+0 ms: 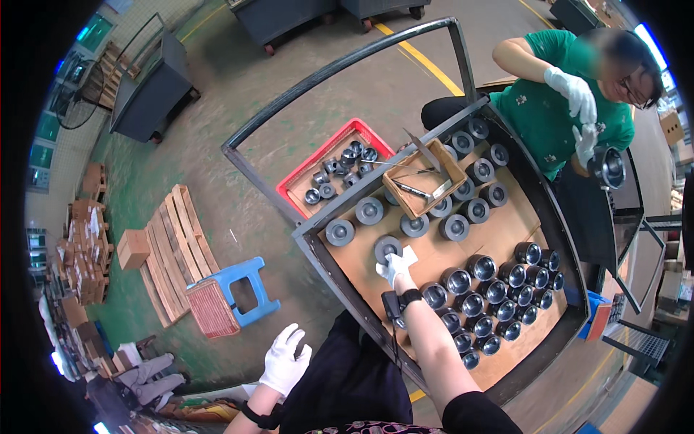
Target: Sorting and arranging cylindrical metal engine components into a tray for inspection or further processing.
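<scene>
My right hand (395,270), in a white glove, has its fingers closed at the near edge of a grey metal piston (388,248) standing on the cardboard-lined cart. A small white scrap, cloth or paper, shows beside those fingers. My left hand (285,363), also gloved, hangs outside the cart with fingers apart, holding nothing. Beyond my right hand stand several more matte grey pistons (455,228). To its right, several shiny dark pistons (481,267) are set in rows, hollow side up. A tan box (419,210) holding tools sits among the grey ones.
Metal rails frame the cart (575,286). Beyond its left side, a red crate (295,176) holds smaller metal parts. On the floor at left are a blue stool (254,307) and a wooden pallet (170,249). Across the cart, a person in green (531,116) holds another piston (609,170).
</scene>
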Tool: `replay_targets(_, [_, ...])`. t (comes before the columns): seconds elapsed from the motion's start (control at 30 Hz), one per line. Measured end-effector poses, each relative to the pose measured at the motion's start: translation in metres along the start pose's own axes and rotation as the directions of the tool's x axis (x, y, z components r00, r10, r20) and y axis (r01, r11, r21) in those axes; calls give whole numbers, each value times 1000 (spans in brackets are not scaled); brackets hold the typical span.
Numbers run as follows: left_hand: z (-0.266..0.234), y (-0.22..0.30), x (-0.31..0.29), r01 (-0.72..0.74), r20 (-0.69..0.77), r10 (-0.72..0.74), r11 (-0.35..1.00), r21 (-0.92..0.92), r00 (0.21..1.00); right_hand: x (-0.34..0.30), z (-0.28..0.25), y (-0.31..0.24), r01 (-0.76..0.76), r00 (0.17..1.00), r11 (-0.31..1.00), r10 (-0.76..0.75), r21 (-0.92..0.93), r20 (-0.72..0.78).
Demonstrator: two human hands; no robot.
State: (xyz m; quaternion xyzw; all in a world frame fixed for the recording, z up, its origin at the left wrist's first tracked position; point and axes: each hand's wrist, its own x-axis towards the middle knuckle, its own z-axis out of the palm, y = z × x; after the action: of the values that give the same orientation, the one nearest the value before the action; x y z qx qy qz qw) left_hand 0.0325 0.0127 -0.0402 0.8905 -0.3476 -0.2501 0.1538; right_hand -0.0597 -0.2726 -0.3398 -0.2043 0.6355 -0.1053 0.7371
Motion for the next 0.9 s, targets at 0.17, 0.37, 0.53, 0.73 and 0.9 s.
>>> replay_targets(0.17, [39,-7,-4,99,66,-86,970,-220,994,-107,-42,3,-58,968,998,62,-22,242])
replay_targets(0.37, [16,57,12,326,218,-246,775,-542,945,-288,-61,-16,45,889,976,59,-215,454])
replay_targets(0.53, [-4,95,-17,98,149,-17,823,-559,989,-378,-88,-18,658,638,682,-280,-319,717])
replay_targets(0.73, [-53,139,-103,-141,-99,100,709,-691,990,-416,-91,-5,782,430,616,-416,-100,802])
replay_targets(0.9, [-62,141,-128,-247,-219,117,542,-803,969,-444,-88,-8,-173,228,984,87,-48,970])
